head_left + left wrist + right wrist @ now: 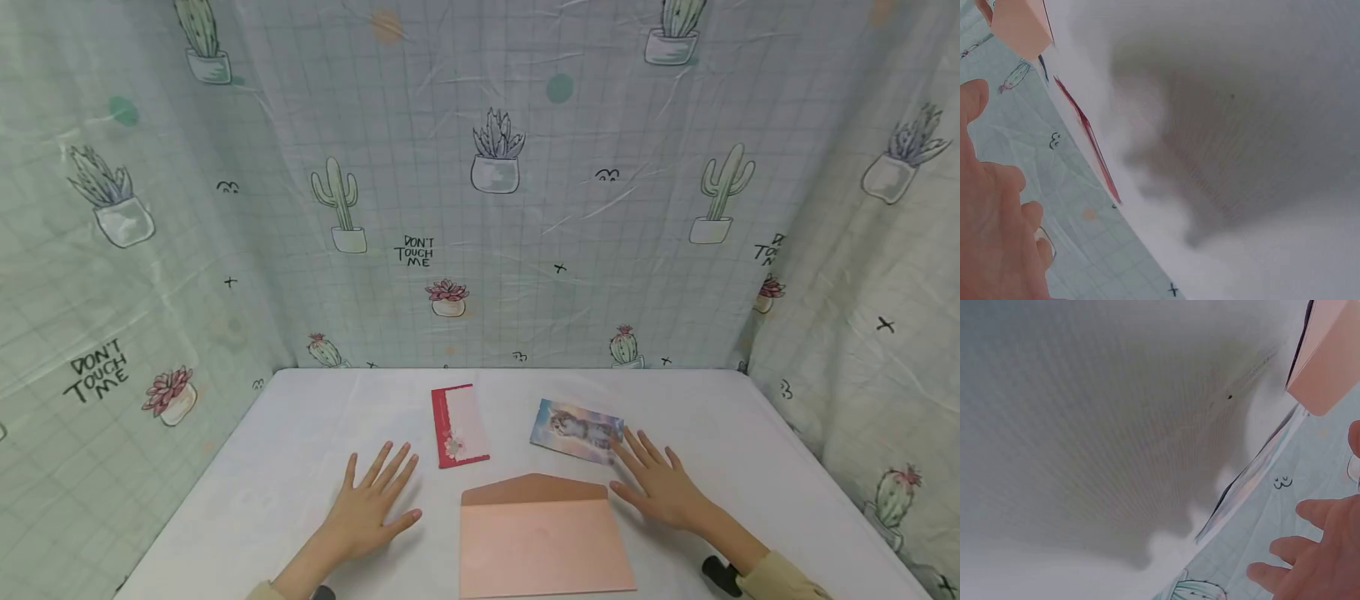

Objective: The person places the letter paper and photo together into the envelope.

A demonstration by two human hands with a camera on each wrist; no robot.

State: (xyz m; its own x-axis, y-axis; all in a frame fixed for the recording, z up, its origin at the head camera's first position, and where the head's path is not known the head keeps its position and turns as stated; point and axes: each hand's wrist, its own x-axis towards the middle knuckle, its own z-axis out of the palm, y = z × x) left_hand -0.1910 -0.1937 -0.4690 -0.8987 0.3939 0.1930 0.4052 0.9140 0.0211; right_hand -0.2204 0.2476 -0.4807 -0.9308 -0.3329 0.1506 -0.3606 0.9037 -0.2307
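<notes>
My left hand (365, 510) is spread above the white table, left of the envelope, its fingers straight and holding nothing. On the other side my right hand (663, 487) is spread too, its fingertips overlapping the right edge of the kitten card (576, 427) in the head view; whether they touch it I cannot tell. Between the hands lies a peach envelope (543, 546) with its flap raised toward the back. A red and pale pink card (461, 427) with a flower print lies behind it, to the left. In the right wrist view the envelope (1329, 359) shows at the upper right.
The white table (337, 417) ends at a back edge against a hanging cloth (405, 150) printed with cacti, which also encloses both sides. Dark wrist straps show below each hand, the right one (722, 575) more plainly.
</notes>
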